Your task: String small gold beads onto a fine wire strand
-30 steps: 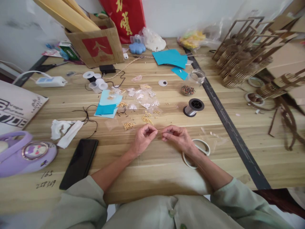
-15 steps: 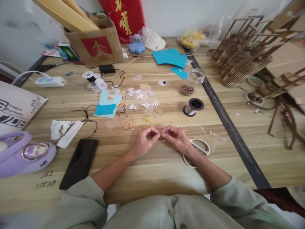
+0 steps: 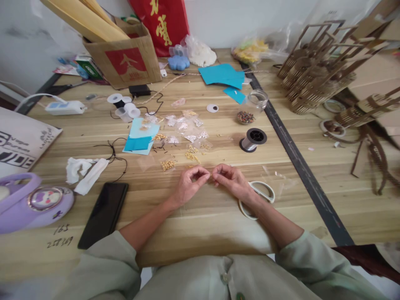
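Note:
My left hand (image 3: 191, 184) and my right hand (image 3: 230, 180) meet fingertip to fingertip over the near middle of the table. Each pinches thumb against forefinger. Whatever lies between the tips is too small to name; a faint thread-like line seems to hang below the left hand. Just beyond are small heaps of gold beads (image 3: 168, 165) and small plastic bags of silvery pieces (image 3: 191, 135). White-handled scissors (image 3: 263, 191) lie partly hidden under my right wrist. A spool of thin clear or silvery line (image 3: 250, 143) stands past the right hand.
A black phone (image 3: 104, 214) and a lilac handled object (image 3: 46, 202) lie at left. Blue paper pieces (image 3: 139, 142) are near the beads. A jar of dark mixed beads (image 3: 246, 117) lies behind the spool. Brown slatted structures (image 3: 308, 85) stand at right, a paper bag (image 3: 146, 58) at back left.
The hands hold nearly the same pose, with the fingertips parted by a sliver more. The things on the table have stayed where they were.

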`<state>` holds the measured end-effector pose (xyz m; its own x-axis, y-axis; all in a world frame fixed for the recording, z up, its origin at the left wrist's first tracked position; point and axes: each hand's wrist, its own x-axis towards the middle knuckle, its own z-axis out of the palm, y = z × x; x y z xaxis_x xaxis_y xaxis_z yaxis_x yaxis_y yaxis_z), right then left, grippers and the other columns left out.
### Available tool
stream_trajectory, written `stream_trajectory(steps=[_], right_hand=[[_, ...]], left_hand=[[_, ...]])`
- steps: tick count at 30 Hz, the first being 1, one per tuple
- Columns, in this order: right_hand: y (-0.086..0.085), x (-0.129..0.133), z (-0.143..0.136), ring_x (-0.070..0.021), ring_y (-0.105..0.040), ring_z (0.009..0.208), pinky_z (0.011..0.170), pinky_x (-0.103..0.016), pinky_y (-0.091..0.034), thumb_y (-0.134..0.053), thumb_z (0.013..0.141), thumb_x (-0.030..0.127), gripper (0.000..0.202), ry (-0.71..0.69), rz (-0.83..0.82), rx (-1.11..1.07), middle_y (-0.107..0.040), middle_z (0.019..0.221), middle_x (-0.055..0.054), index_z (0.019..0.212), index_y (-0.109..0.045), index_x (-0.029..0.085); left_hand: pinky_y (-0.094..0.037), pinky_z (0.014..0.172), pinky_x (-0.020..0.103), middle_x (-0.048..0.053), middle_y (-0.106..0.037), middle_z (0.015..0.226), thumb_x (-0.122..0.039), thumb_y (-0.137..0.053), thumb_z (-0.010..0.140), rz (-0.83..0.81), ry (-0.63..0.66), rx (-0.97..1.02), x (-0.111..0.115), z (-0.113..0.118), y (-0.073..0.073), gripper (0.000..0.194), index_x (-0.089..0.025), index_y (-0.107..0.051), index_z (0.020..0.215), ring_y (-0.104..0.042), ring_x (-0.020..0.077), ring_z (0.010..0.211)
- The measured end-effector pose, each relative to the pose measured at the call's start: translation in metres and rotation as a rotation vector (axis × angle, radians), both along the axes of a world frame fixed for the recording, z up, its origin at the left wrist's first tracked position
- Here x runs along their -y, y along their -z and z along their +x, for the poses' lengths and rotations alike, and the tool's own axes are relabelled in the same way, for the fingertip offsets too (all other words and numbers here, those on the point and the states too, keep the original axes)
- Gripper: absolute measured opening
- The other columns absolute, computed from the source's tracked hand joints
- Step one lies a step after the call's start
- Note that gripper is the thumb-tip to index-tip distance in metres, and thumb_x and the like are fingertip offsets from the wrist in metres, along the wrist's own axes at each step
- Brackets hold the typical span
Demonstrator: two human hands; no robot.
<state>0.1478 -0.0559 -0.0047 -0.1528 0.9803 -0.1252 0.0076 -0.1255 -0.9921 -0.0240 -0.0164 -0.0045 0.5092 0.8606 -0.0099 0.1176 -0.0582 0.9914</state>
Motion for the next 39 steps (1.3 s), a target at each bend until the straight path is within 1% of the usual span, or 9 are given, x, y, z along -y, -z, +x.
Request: stream_trajectory(steps=[13, 17, 25, 29, 34, 39], right_hand=[[-0.0029, -0.0022, 0.0001, -0.0089, -0.051, 0.055, 0.058, -0.024, -0.041, -0.067, 0.076, 0.04, 0.026, 0.017, -0.071, -0.162, -0.056, 0.066, 0.001, 0.077, -0.058, 0.015], [-0.0034, -0.0024, 0.0007, -0.0086, -0.051, 0.055, 0.059, -0.024, -0.041, -0.067, 0.077, 0.039, 0.025, 0.011, -0.069, -0.164, -0.056, 0.067, 0.001, 0.077, -0.058, 0.015], [-0.0024, -0.0024, 0.0017, -0.0087, -0.051, 0.056, 0.061, -0.024, -0.042, -0.065, 0.079, 0.037, 0.022, 0.003, -0.054, -0.157, -0.055, 0.068, 0.001, 0.078, -0.058, 0.015], [-0.0034, -0.0025, 0.0011, -0.0085, -0.051, 0.056, 0.06, -0.024, -0.042, -0.065, 0.078, 0.038, 0.024, 0.008, -0.065, -0.153, -0.055, 0.068, 0.001, 0.077, -0.058, 0.015], [-0.0014, -0.0022, 0.0021, -0.0083, -0.051, 0.056, 0.059, -0.023, -0.041, -0.065, 0.079, 0.038, 0.024, 0.006, -0.051, -0.148, -0.055, 0.069, 0.001, 0.077, -0.058, 0.015], [-0.0016, -0.0021, 0.003, -0.0088, -0.051, 0.057, 0.059, -0.024, -0.042, -0.065, 0.078, 0.04, 0.027, 0.008, -0.055, -0.141, -0.055, 0.071, 0.0, 0.079, -0.058, 0.015]], left_hand=[[-0.042, 0.063, 0.022, 0.002, -0.059, 0.071, -0.029, -0.061, 0.08, -0.029, -0.018, 0.038, -0.0018, -0.0014, 0.0046, 0.016, -0.013, -0.063, 0.081, -0.051, 0.0108, 0.066], [-0.041, 0.062, 0.022, 0.002, -0.059, 0.07, -0.03, -0.058, 0.081, -0.037, 0.002, 0.046, -0.0024, -0.0015, 0.0051, 0.019, -0.013, -0.066, 0.085, -0.051, 0.0108, 0.065], [-0.041, 0.062, 0.023, 0.001, -0.057, 0.066, -0.035, -0.056, 0.083, -0.075, 0.025, 0.054, -0.0037, -0.0016, 0.0032, 0.025, -0.013, -0.067, 0.085, -0.051, 0.0114, 0.064], [-0.042, 0.066, 0.024, 0.001, -0.058, 0.066, -0.037, -0.053, 0.085, -0.076, 0.03, 0.057, -0.0043, -0.0028, 0.0024, 0.028, -0.012, -0.068, 0.085, -0.052, 0.012, 0.066], [-0.044, 0.069, 0.025, 0.003, -0.059, 0.067, -0.041, -0.048, 0.087, -0.089, 0.029, 0.081, -0.0046, -0.0048, 0.0028, 0.036, -0.012, -0.069, 0.089, -0.055, 0.0135, 0.068], [-0.044, 0.07, 0.026, 0.002, -0.06, 0.068, -0.04, -0.048, 0.088, -0.092, 0.035, 0.096, -0.0047, -0.0058, 0.004, 0.035, -0.013, -0.069, 0.092, -0.056, 0.0135, 0.069]])
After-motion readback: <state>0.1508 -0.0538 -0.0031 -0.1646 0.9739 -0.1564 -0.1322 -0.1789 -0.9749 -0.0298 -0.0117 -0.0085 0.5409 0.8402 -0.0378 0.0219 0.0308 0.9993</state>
